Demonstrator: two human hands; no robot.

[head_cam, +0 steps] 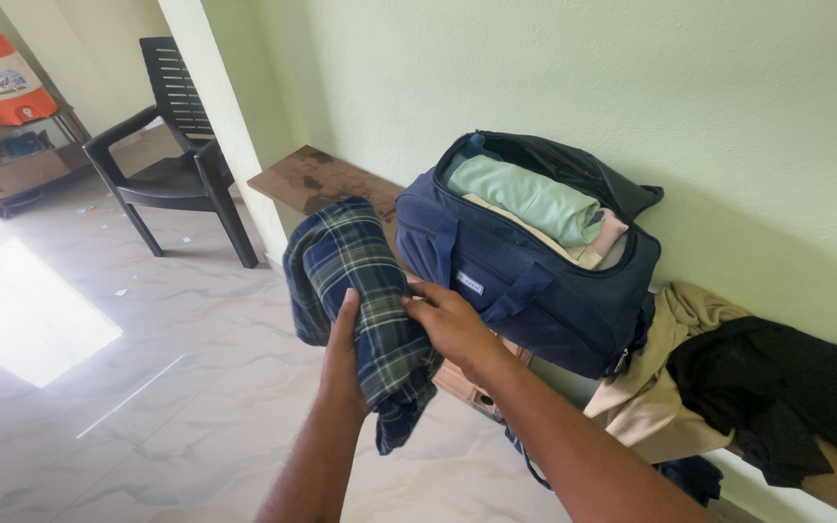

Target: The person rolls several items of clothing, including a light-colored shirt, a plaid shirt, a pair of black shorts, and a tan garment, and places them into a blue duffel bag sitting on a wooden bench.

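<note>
1. The left hand [344,356] grips a folded blue plaid shirt [356,291] from underneath, fingers wrapped round the cloth.
2. The right hand [452,324] pinches the same shirt at its right edge.
3. The shirt hangs in the air, just left of a navy bag [535,291].
4. The bag stands open on a bench [312,179] along the far wall, with a rolled green garment [525,199] on top inside.
5. A beige cloth [656,387] and a black cloth [777,387] lie right of the bag.
6. A black chair [171,155] stands far left.

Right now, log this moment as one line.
left hand: holds plaid shirt | right hand: grips same shirt | navy duffel bag: open, folded clothes inside | bench: under bag
</note>
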